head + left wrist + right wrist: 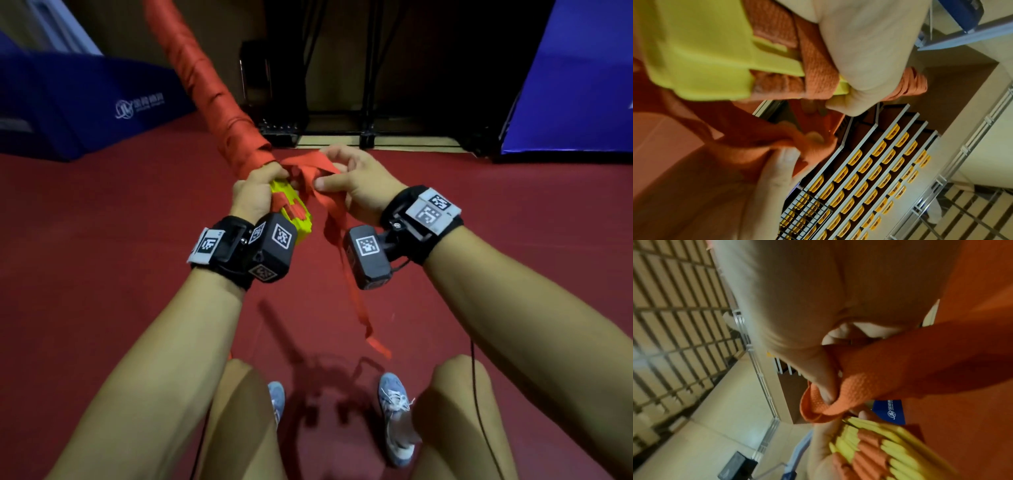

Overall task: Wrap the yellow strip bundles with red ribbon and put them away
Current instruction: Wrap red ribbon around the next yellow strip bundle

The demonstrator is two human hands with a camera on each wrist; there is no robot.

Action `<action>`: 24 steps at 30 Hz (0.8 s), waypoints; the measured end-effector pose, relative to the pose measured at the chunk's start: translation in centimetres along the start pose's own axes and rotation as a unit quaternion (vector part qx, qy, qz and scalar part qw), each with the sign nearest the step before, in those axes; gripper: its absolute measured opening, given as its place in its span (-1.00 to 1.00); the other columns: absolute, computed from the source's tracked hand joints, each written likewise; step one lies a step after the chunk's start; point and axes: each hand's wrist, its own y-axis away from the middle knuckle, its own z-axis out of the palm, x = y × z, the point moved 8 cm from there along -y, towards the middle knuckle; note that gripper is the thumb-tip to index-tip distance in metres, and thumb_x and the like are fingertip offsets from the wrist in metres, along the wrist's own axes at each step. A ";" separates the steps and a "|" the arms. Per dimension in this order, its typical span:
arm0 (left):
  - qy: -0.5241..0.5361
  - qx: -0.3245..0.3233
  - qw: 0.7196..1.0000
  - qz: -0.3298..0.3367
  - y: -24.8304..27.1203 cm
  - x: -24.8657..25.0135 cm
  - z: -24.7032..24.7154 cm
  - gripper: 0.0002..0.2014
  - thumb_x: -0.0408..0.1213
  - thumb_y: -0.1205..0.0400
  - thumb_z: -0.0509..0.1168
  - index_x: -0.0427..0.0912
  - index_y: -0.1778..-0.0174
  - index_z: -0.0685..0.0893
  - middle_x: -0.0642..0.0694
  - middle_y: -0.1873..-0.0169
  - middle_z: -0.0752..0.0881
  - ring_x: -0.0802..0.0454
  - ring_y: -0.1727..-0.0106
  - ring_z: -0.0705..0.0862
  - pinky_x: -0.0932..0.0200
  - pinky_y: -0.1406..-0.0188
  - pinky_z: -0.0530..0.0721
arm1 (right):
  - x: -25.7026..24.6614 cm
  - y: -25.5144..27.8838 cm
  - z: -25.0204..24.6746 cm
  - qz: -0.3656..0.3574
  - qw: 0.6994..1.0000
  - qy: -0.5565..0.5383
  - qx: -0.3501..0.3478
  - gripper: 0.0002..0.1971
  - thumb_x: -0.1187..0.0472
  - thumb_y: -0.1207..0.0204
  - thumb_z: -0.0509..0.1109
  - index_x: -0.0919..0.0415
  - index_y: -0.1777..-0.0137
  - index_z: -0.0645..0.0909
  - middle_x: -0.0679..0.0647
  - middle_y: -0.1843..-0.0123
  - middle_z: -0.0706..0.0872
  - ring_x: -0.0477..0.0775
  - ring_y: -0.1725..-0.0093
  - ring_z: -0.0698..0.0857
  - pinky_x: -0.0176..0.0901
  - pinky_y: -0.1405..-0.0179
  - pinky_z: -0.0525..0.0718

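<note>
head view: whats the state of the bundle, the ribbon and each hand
yellow bundle: held up off the floor, wrapped in red along most of its length, near end showing yellow.
ribbon: partly wound on the bundle, loose tail hanging toward the floor.
left hand: grips the bundle at the wrap's edge.
right hand: pinches the ribbon beside the bundle.

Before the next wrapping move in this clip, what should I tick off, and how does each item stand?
1. The left hand has a firm grip on the long yellow strip bundle: ok.
2. The right hand pinches the flat red woven ribbon: ok.
3. Ribbon covers the whole bundle: not ok, the near end shows bare yellow.
4. Ribbon tied off: cannot tell, fingers hide the crossing.
5. The loose tail is clear of the floor: cannot tell.
</note>
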 end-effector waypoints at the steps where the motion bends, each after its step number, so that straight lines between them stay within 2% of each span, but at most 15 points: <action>1: 0.010 -0.005 1.000 -0.015 -0.1 -0.4 -0.3 -0.92 -0.40 -0.52 0.38 -0.36 0.23 0.65 -0.19 0.45 0.69 -0.04 0.54 0.65 0.25 0.51 0.61 | 0.4 0.2 0.0 0.012 1.000 -0.025 0.001 -0.64 0.71 -0.43 0.33 0.24 0.02 0.60 0.03 0.36 0.78 -0.05 0.39 0.75 -0.22 0.36 0.74; 4: 0.025 0.004 0.999 -0.047 -0.7 -1.4 -1.9 -0.82 -0.39 -0.58 0.29 -0.23 0.37 0.57 -0.10 0.50 0.70 0.01 0.58 0.62 0.29 0.52 0.59 | 1.3 1.5 0.0 0.054 0.991 -0.121 0.009 -0.75 0.57 -0.37 0.27 0.30 0.07 0.64 0.15 0.35 0.71 0.03 0.47 0.71 -0.25 0.48 0.68; 6: 0.023 0.016 0.998 -0.053 -0.7 -2.0 -3.0 -0.79 -0.39 -0.59 0.27 -0.23 0.39 0.58 -0.08 0.54 0.69 0.03 0.61 0.60 0.29 0.54 0.57 | 2.5 1.9 0.7 0.107 0.979 -0.175 0.001 -0.90 0.35 -0.41 0.33 0.30 0.15 0.67 0.16 0.36 0.68 0.06 0.47 0.67 -0.27 0.43 0.66; 7: 0.011 0.020 0.998 -0.052 -0.7 -2.3 -3.4 -0.77 -0.40 -0.58 0.27 -0.23 0.42 0.60 -0.08 0.55 0.69 0.03 0.61 0.59 0.28 0.53 0.56 | 3.3 1.8 1.1 0.139 0.975 -0.172 -0.004 -0.85 0.19 -0.47 0.40 0.28 0.20 0.70 0.17 0.35 0.68 0.10 0.43 0.65 -0.25 0.32 0.67; 8: -0.006 0.026 0.998 -0.049 -0.6 -2.7 -3.8 -0.76 -0.40 -0.56 0.29 -0.22 0.46 0.64 -0.08 0.54 0.70 0.04 0.59 0.60 0.26 0.50 0.56 | 4.1 1.8 1.5 0.169 0.975 -0.146 -0.006 -0.73 0.02 -0.49 0.50 0.26 0.20 0.73 0.20 0.28 0.69 0.16 0.34 0.65 -0.15 0.12 0.69; 9: -0.022 0.038 0.998 -0.045 -0.4 -3.1 -4.3 -0.77 -0.40 -0.54 0.33 -0.23 0.46 0.68 -0.08 0.53 0.72 0.04 0.57 0.61 0.25 0.48 0.57 | 4.7 1.6 1.7 0.184 0.976 -0.115 -0.003 -0.64 -0.09 -0.43 0.60 0.26 0.11 0.76 0.27 0.14 0.71 0.24 0.22 0.64 0.00 -0.09 0.68; 10: -0.029 0.050 0.997 -0.042 -0.1 -3.4 -4.6 -0.83 -0.41 -0.52 0.36 -0.25 0.40 0.71 -0.10 0.52 0.73 0.03 0.55 0.63 0.26 0.49 0.58 | 4.9 1.5 2.0 0.188 0.978 -0.092 -0.004 -0.61 -0.05 -0.38 0.66 0.27 0.03 0.75 0.32 0.05 0.70 0.26 0.15 0.65 0.08 -0.20 0.66; 11: -0.031 0.061 0.997 -0.037 0.2 -3.6 -4.9 -0.90 -0.43 -0.50 0.38 -0.30 0.33 0.72 -0.11 0.53 0.73 0.03 0.54 0.65 0.28 0.51 0.59 | 4.8 1.3 2.2 0.178 0.982 -0.065 -0.005 -0.68 0.06 -0.38 0.66 0.28 0.04 0.72 0.30 0.12 0.71 0.21 0.21 0.68 0.00 -0.07 0.71; 12: -0.028 0.069 0.997 -0.033 0.4 -3.6 -5.1 -0.95 -0.44 -0.49 0.40 -0.33 0.28 0.72 -0.13 0.53 0.72 0.02 0.53 0.67 0.29 0.52 0.59 | 4.6 1.2 2.1 0.166 0.985 -0.050 0.000 -0.81 0.17 -0.46 0.58 0.26 0.13 0.66 0.21 0.28 0.70 0.11 0.36 0.68 -0.17 0.19 0.74; 13: -0.021 0.074 0.997 -0.028 0.4 -3.5 -5.1 -0.96 -0.46 -0.49 0.41 -0.34 0.26 0.71 -0.14 0.54 0.71 0.01 0.53 0.67 0.28 0.52 0.59 | 4.6 1.2 1.8 0.169 0.984 -0.056 0.004 -0.86 0.25 -0.54 0.48 0.21 0.20 0.59 0.13 0.40 0.64 0.01 0.47 0.65 -0.27 0.41 0.66; 14: -0.013 0.077 0.997 -0.021 0.4 -3.2 -5.1 -0.95 -0.47 -0.48 0.42 -0.35 0.28 0.69 -0.15 0.55 0.69 0.00 0.54 0.66 0.26 0.52 0.59 | 4.7 1.3 1.4 0.178 0.981 -0.078 0.013 -0.82 0.30 -0.61 0.39 0.17 0.22 0.53 0.08 0.44 0.60 -0.02 0.49 0.65 -0.29 0.49 0.60; 16: -0.022 0.091 0.996 -0.005 -0.1 -2.4 -5.4 -0.90 -0.46 -0.46 0.44 -0.34 0.35 0.67 -0.18 0.54 0.69 -0.02 0.58 0.61 0.23 0.51 0.57 | 5.0 1.7 0.6 0.185 0.975 -0.117 0.029 -0.81 0.27 -0.71 0.30 0.13 0.17 0.48 0.04 0.42 0.62 -0.01 0.44 0.70 -0.27 0.46 0.60; 19: -0.059 0.120 0.991 0.010 -0.8 -1.2 -5.8 -0.90 -0.40 -0.42 0.45 -0.33 0.38 0.70 -0.19 0.52 0.75 -0.04 0.60 0.60 0.23 0.50 0.56 | 5.4 2.3 0.4 0.202 0.973 -0.108 0.021 -0.80 0.10 -0.78 0.22 0.15 0.07 0.50 0.05 0.40 0.69 0.04 0.33 0.80 -0.23 0.39 0.62; 21: -0.067 0.136 0.988 0.019 -1.2 -0.7 -6.2 -0.90 -0.40 -0.41 0.46 -0.33 0.38 0.70 -0.20 0.52 0.75 -0.03 0.61 0.62 0.24 0.52 0.56 | 5.6 2.5 0.0 0.225 0.972 -0.073 0.010 -0.69 0.01 -0.79 0.21 0.22 0.08 0.54 0.10 0.39 0.70 0.08 0.30 0.81 -0.24 0.45 0.67; 24: -0.077 0.150 0.985 0.033 -1.5 -0.1 -6.7 -0.89 -0.41 -0.41 0.46 -0.32 0.39 0.67 -0.20 0.55 0.73 -0.03 0.61 0.62 0.23 0.55 0.54 | 5.7 3.2 -2.0 0.262 0.964 0.042 0.000 -0.57 -0.08 -0.73 0.30 0.32 0.12 0.64 0.18 0.35 0.76 0.14 0.36 0.76 -0.14 0.40 0.72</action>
